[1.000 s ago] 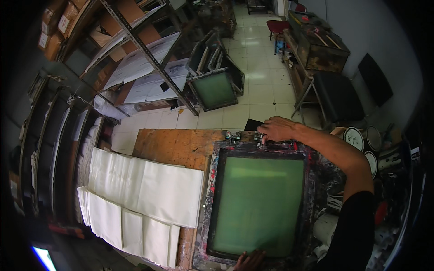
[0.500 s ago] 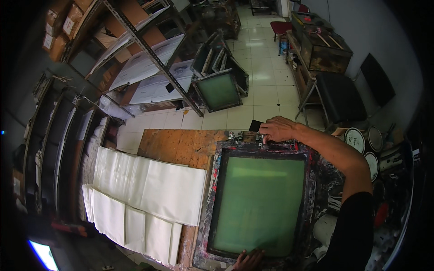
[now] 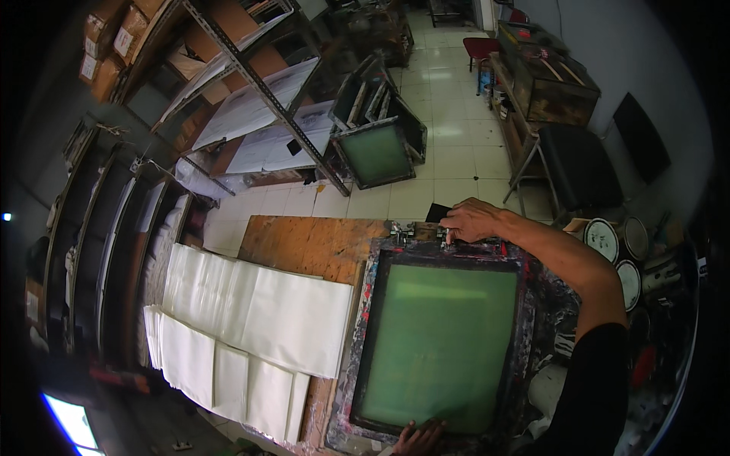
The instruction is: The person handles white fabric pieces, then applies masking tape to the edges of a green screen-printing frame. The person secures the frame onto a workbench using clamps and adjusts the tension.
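A screen printing frame with dark, ink-stained edges and green mesh lies flat on the wooden table. At its far edge my right hand has its fingers closed around a metal hinge clamp; the fingertips partly cover the clamp. A second hinge clamp sits just to the left. My left hand rests on the near edge of the frame, fingers spread over the rim and onto the mesh. Left of the frame lie stacks of white folded sheets.
Paint cans and crumpled waste crowd the right side. A black chair stands beyond them. More screen frames lean by a metal shelf across the tiled floor. Dark racks line the left.
The whole view has shifted slightly, moving the scene a little to the right. Both hands keep their places on the clamp and the frame edge.
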The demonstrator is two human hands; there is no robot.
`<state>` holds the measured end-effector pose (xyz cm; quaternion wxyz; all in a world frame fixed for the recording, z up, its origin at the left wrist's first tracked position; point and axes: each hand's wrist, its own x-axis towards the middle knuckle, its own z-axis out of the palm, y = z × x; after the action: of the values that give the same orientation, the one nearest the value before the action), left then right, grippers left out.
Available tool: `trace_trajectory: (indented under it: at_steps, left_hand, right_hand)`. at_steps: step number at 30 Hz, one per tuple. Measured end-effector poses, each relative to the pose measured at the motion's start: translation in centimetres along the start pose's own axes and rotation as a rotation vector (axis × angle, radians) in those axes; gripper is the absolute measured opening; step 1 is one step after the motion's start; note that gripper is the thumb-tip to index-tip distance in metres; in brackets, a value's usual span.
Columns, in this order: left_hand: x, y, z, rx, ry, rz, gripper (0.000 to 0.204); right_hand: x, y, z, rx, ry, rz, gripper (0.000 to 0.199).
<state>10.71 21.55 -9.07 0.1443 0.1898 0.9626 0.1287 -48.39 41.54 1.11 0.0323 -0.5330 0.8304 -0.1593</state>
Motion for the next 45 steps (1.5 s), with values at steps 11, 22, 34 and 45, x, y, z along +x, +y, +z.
trace_trajectory:
  at_steps: [11,22,34,45]
  left_hand:
    - [-0.2,-0.4,2.6,-0.018,-0.1,-0.057,0.064]
    - [2.5,0.2,-5.8,-0.002,0.242,0.089,0.065]
    - [3.1,-0.1,-5.1,0.081,0.18,0.191,0.071]
    - [3.0,-0.1,-4.3,0.156,0.384,0.196,0.065]
  right_hand:
    - [-0.6,-4.2,2.7,-0.075,0.288,0.349,0.045]
    - [1.9,-8.1,6.6,-0.022,0.401,1.003,0.055]
    - [3.1,-10.2,5.8,-0.026,0.427,1.216,0.055]
    - [3.6,-10.1,5.8,-0.162,0.324,1.217,0.052]
